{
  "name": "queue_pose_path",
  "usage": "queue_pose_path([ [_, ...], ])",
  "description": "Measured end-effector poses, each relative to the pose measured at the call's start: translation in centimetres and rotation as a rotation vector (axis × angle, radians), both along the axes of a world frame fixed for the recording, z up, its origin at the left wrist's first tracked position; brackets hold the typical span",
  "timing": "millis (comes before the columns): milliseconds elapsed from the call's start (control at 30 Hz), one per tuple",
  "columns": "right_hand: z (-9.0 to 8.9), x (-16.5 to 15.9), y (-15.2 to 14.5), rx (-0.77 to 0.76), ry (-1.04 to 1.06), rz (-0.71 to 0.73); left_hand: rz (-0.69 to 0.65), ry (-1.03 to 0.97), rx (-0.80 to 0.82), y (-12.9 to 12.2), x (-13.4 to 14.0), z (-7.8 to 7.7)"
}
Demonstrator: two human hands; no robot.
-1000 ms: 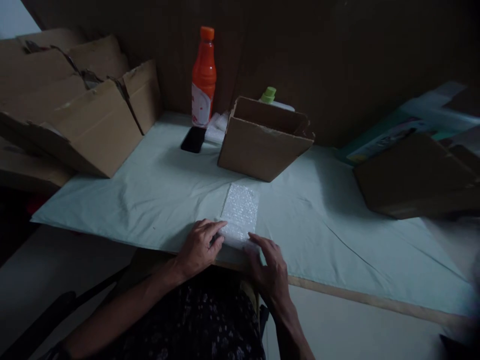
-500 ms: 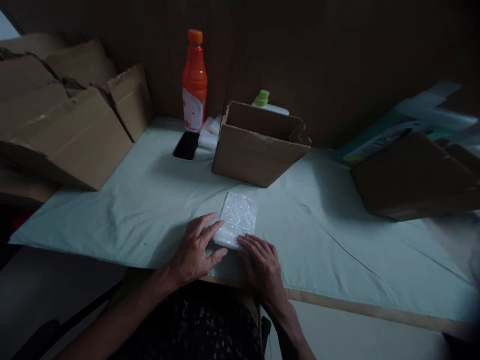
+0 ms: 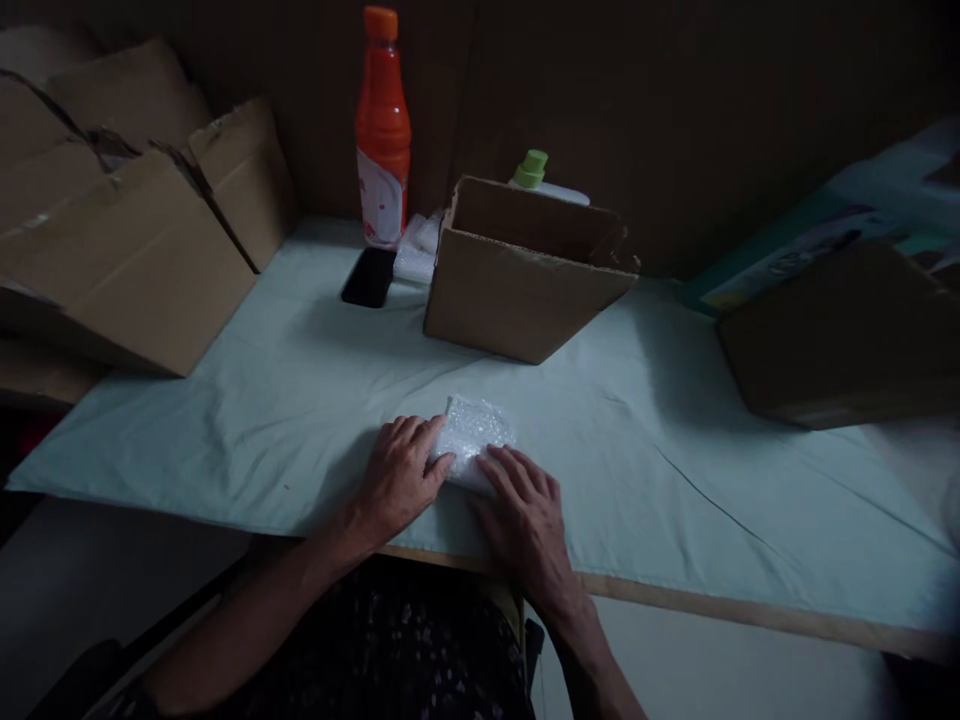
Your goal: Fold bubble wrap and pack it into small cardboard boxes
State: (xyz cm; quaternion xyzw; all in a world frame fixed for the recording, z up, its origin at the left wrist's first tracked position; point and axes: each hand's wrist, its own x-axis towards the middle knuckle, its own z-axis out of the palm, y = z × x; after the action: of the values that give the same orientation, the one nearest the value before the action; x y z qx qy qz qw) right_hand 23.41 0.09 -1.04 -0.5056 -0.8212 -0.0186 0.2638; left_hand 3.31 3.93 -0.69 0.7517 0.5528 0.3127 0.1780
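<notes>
Brown cardboard cartons are crowded together at the far left, their raised edges tilted, on a table covered with a creased, pale blue-green cloth. Farther right, a black smartphone is laid flat just in front of an upright orange-red bottle, by which a white label is carried. Nearer the table's front edge, the left hand is rested at the left side of a folded sheet of bubble wrap — its fingers kept close together, the thumb spread apart from them, the wrap touched by both. Behind, some clear wrapped packets are partly hidden by an open cardboard box. The bubble wrap itself is laid on the cloth between the two hands, in front of that box and well apart from it. Its near right part is covered by the fingertips of the right hand; those fingers are held nearly together, but the thumb is hidden — whether anything is clamped cannot be told. Past the open box's back rim, a green cap is seen. At far right, a teal container is partly blocked by a dark carton.
</notes>
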Motion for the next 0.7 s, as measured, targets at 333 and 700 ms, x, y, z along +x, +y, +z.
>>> queue_pose_path([
  [333, 0.9, -1.5, -0.8, -0.357, 0.563, -0.132, -0.116, -1.059, -0.759, -4.5, -0.9, 2.0],
  [700, 2.9, 0.0, -1.8, -0.317, 0.569, 0.024, -0.045, -0.756, -0.335, -4.4, -0.1, 2.7],
])
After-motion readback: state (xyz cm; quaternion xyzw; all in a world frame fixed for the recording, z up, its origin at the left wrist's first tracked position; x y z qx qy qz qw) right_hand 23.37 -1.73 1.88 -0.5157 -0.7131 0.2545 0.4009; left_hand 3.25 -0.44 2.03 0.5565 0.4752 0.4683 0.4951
